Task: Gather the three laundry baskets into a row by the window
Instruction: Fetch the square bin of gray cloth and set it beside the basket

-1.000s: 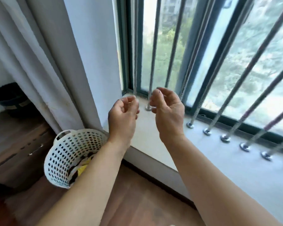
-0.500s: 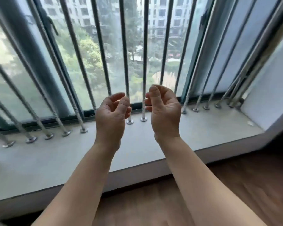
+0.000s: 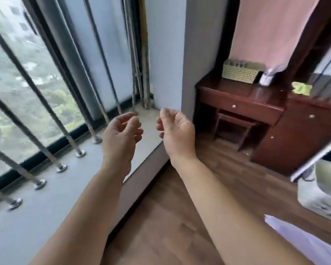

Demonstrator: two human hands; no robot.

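My left hand (image 3: 122, 134) and my right hand (image 3: 178, 133) are raised side by side over the right end of the window sill (image 3: 52, 192), fingers loosely curled and holding nothing. The barred window (image 3: 36, 73) fills the left. A beige perforated rectangular basket (image 3: 239, 72) stands on the back of a dark wooden desk (image 3: 243, 96) at the right. A white container (image 3: 321, 192) shows at the right edge, cut off by the frame; I cannot tell whether it is a basket.
A white wall pillar (image 3: 168, 54) separates window and desk. A stool (image 3: 235, 125) sits under the desk, beside a dark wood cabinet (image 3: 304, 134). A pink cloth (image 3: 271, 31) hangs above. Wooden floor (image 3: 170, 217) lies below my arms, pale fabric (image 3: 302, 241) at the lower right.
The view has swung right along the window to its right end. The round white basket seen by the curtain a second ago is out of view. Both hands stay raised and empty.
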